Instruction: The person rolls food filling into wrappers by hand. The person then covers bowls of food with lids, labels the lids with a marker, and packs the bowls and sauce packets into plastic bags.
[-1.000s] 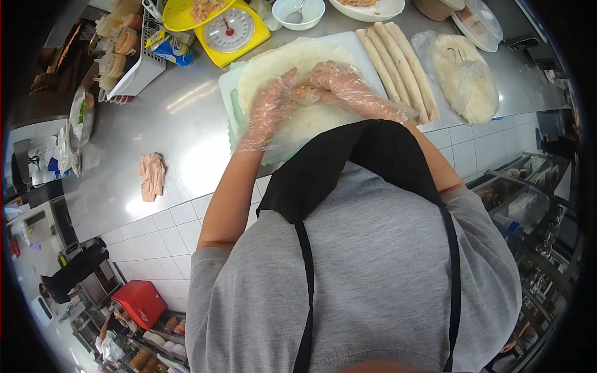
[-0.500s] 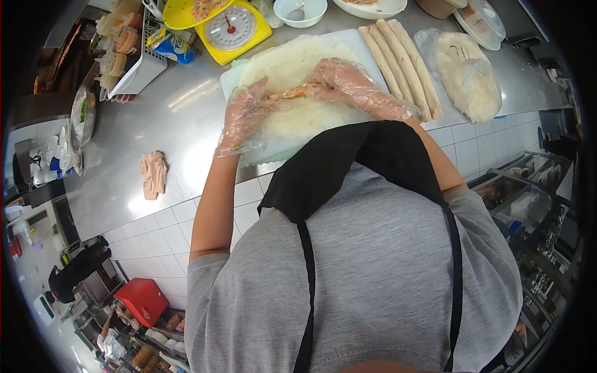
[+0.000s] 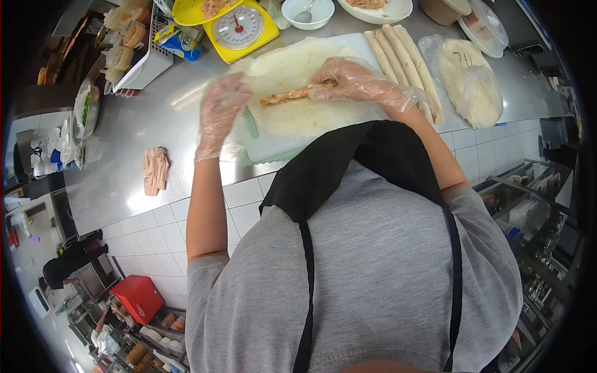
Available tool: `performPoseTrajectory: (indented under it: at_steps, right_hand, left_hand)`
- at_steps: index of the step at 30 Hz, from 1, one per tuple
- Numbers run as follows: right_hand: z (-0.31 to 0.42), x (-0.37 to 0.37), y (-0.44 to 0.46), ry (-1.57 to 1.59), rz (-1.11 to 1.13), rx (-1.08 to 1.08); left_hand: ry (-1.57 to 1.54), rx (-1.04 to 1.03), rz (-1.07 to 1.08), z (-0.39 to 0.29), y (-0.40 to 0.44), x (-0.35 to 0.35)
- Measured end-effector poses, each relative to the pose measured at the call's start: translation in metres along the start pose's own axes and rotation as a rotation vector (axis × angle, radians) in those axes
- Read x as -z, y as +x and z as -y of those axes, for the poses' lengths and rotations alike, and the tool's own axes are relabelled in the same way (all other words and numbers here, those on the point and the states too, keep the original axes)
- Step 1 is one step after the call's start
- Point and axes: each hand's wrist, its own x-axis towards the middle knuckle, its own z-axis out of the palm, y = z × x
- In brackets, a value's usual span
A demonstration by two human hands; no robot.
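My right hand, in a clear plastic glove, is closed round the right end of a strip of minced filling with orange bits. The strip lies across a thin, pale wrapper sheet on a white cutting board. My left hand, gloved too and a little blurred, is raised beside the board's left edge, apart from the filling. Its fingers are curled in, and I see nothing in them. Several long pale rolls lie side by side just right of the board.
A yellow kitchen scale and a white bowl with a spoon stand behind the board. Right of the rolls sits a bag of pale sheets. A white basket, a blue can and a crumpled glove are to the left.
My left hand has let go of the filling's left end and moved left, off the board. My right hand stays on the right end. The view has shifted slightly.
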Motion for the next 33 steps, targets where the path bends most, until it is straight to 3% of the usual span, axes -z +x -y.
performPoseTrajectory:
  at_steps: [1, 3, 4, 6, 10, 13, 15, 16, 19, 21, 22, 24, 28, 30, 31, 33]
  right_hand:
    - [0.001, 0.000, 0.000, -0.001, 0.000, 0.000]
    - [0.002, -0.001, -0.002, 0.010, -0.028, -0.020]
    - [0.001, -0.001, -0.003, 0.009, -0.029, -0.022]
    - [-0.001, -0.003, -0.004, 0.012, -0.031, 0.002]
    - [-0.001, -0.004, -0.005, 0.016, -0.030, -0.026]
    - [-0.002, -0.004, -0.005, 0.022, -0.041, -0.005]
    - [0.001, -0.002, -0.006, 0.034, -0.032, -0.008]
    - [-0.001, -0.003, -0.005, 0.034, -0.030, -0.006]
    - [-0.004, -0.002, -0.002, 0.006, -0.002, 0.036]
    - [-0.001, -0.002, -0.005, 0.015, -0.018, 0.011]
    - [-0.002, -0.002, -0.005, 0.014, -0.022, 0.007]
    - [-0.005, -0.004, -0.007, 0.059, -0.028, 0.017]
    - [-0.006, -0.004, -0.006, 0.063, -0.005, -0.004]
    - [-0.007, -0.005, -0.005, 0.073, -0.012, 0.002]
    - [-0.007, -0.005, -0.005, 0.072, -0.014, 0.003]
    - [-0.006, -0.004, -0.007, 0.061, -0.023, 0.019]
  left_hand:
    - [-0.001, -0.001, 0.000, 0.007, 0.001, -0.004]
    - [0.387, 0.036, 0.087, 0.021, 0.003, -0.015]
    - [0.386, 0.036, 0.089, 0.024, 0.003, -0.020]
    - [0.939, -0.070, 0.095, 0.026, 0.000, -0.028]
    - [0.968, 0.027, 0.097, 0.026, 0.000, -0.012]
    - [0.755, 0.013, -0.010, 0.020, -0.007, -0.019]
    - [1.069, -0.302, -0.034, 0.019, -0.006, -0.022]
    - [1.069, -0.301, -0.037, 0.019, -0.005, -0.031]
    - [0.995, -0.277, 0.081, 0.022, 0.000, -0.049]
    - [0.820, -0.089, 0.224, 0.033, 0.004, -0.046]
    - [0.819, -0.091, 0.229, 0.034, 0.006, -0.044]
    - [1.112, -0.121, 0.167, 0.031, 0.007, -0.038]
    - [0.962, -0.045, 0.137, 0.028, 0.003, -0.027]
    - [1.216, -0.060, 0.172, 0.023, 0.003, -0.026]
    - [1.216, -0.062, 0.172, 0.023, 0.003, -0.024]
    - [0.893, 0.070, 0.118, 0.030, 0.001, -0.017]
